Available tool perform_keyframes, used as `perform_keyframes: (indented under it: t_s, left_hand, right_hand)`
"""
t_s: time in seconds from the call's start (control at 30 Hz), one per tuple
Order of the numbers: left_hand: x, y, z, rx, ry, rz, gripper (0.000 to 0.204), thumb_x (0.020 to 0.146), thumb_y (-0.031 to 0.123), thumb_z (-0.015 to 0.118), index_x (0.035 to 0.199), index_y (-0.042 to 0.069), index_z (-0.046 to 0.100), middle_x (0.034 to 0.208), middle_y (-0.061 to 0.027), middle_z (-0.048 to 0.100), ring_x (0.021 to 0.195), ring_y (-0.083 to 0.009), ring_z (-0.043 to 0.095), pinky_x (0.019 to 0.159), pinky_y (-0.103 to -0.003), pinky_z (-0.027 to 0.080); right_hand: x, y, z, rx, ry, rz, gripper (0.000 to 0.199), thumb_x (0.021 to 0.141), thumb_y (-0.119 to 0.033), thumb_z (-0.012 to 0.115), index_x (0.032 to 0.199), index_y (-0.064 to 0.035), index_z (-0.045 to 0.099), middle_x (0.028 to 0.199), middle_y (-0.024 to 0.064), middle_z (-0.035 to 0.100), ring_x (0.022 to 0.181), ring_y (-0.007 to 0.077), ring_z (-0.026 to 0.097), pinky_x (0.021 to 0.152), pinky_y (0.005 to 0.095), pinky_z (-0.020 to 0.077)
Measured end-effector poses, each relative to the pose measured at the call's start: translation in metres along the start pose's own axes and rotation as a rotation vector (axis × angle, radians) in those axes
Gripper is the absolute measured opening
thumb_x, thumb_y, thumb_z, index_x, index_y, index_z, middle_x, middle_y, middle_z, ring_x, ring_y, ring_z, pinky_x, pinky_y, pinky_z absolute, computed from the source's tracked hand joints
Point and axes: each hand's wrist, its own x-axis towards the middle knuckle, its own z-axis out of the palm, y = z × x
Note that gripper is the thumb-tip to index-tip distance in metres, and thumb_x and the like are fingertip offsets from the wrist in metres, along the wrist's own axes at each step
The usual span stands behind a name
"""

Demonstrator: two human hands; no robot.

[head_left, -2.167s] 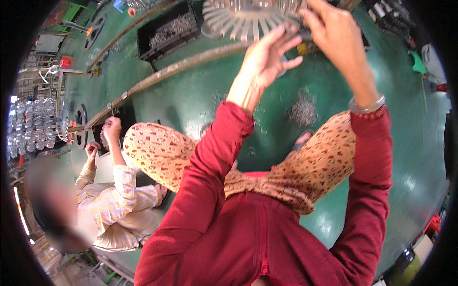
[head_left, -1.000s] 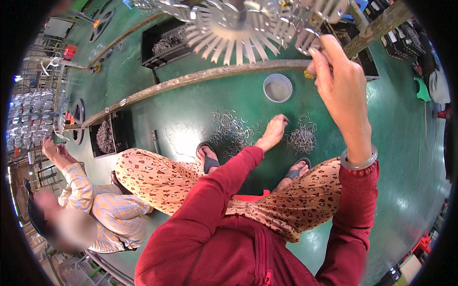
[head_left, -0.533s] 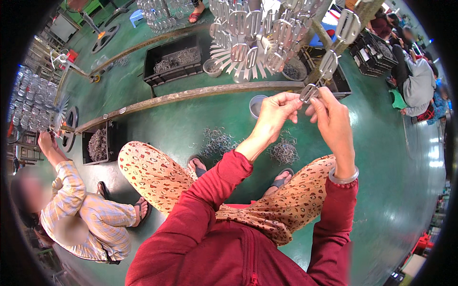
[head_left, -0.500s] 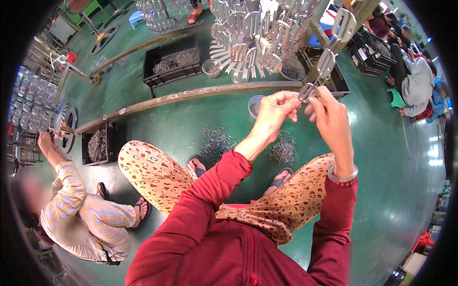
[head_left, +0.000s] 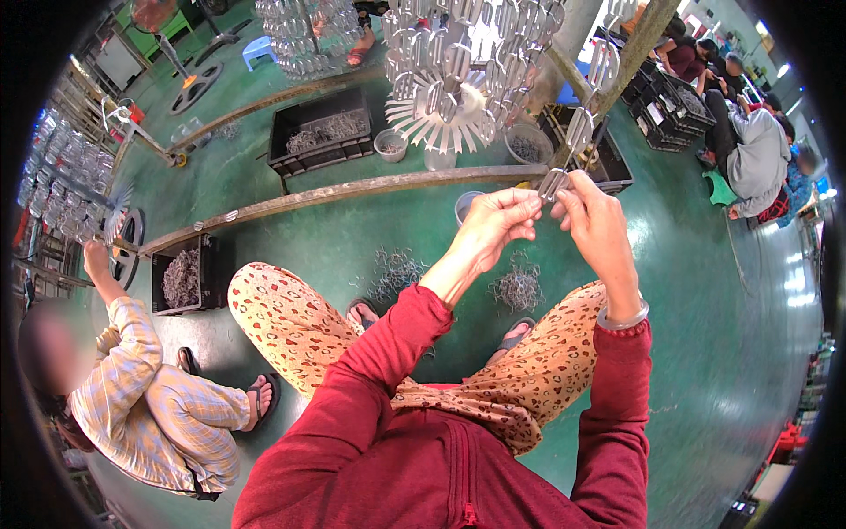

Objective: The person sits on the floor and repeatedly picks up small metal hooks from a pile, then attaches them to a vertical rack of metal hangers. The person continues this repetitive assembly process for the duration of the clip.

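Metal clip [head_left: 553, 183] pinched between 2 raised hands, in front of the person's chest.
Left hand [head_left: 493, 227] and right hand [head_left: 599, 225] both close fingertips on it, below a chain of similar clips [head_left: 589, 106] hanging from a slanted pole [head_left: 636, 46]. Wire piles [head_left: 518, 287] lie on the green floor [head_left: 705, 291]; a round rack [head_left: 449, 66] stands beyond.

"What sort of place am I sitting in?"

"A factory workshop. I see a green painted floor [head_left: 723, 291], black crates [head_left: 322, 132] of metal wire pieces at eleven o'clock, racks [head_left: 458, 62] hung with shiny metal parts at twelve, and other workers [head_left: 150, 397] squatting at eight and two o'clock."
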Motion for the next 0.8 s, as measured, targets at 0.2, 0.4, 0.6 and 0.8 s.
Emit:
perform_keyframes:
  t_s: [0.2, 0.4, 0.6, 0.8]
  left_hand:
    - [-0.003, 0.002, -0.024, 0.078, -0.057, -0.019, 0.018, 0.086, 0.016, 0.064, 0.097, 0.001, 0.062, 0.082, -0.0013, 0.06, 0.069, -0.0085, 0.056, 0.065, -0.024, 0.051]
    - [0.004, 0.01, -0.036, 0.157, -0.114, -0.055, 0.016, 0.087, 0.016, 0.064, 0.094, 0.002, 0.062, 0.082, -0.0009, 0.06, 0.071, -0.009, 0.058, 0.068, -0.025, 0.052]
    - [0.014, 0.022, -0.043, 0.148, -0.144, -0.068, 0.019, 0.086, 0.019, 0.066, 0.096, 0.002, 0.064, 0.083, -0.0005, 0.06, 0.071, -0.008, 0.057, 0.068, -0.025, 0.053]
    - [0.009, 0.018, -0.051, 0.035, -0.184, -0.138, 0.024, 0.087, 0.019, 0.063, 0.105, 0.002, 0.063, 0.092, -0.0026, 0.062, 0.081, -0.0096, 0.058, 0.076, -0.027, 0.052]
  right_hand:
    - [0.007, -0.013, 0.005, 0.064, -0.055, -0.041, 0.013, 0.087, -0.011, 0.055, 0.09, 0.0009, 0.061, 0.069, 0.0096, 0.064, 0.058, 0.0142, 0.06, 0.053, 0.0277, 0.045]
    - [0.029, -0.026, 0.004, 0.038, -0.223, 0.044, 0.017, 0.078, -0.012, 0.067, 0.082, 0.0047, 0.067, 0.063, 0.0152, 0.064, 0.055, 0.0162, 0.064, 0.051, 0.0298, 0.0484]
    - [0.046, -0.042, 0.004, 0.132, -0.293, 0.175, 0.014, 0.078, -0.008, 0.066, 0.082, 0.0048, 0.067, 0.065, 0.0116, 0.066, 0.054, 0.0128, 0.064, 0.051, 0.0261, 0.0517]
    - [0.058, -0.045, -0.002, 0.175, -0.418, 0.23, 0.014, 0.076, -0.005, 0.066, 0.082, 0.0078, 0.066, 0.064, 0.0128, 0.066, 0.059, 0.0119, 0.065, 0.054, 0.025, 0.0527]
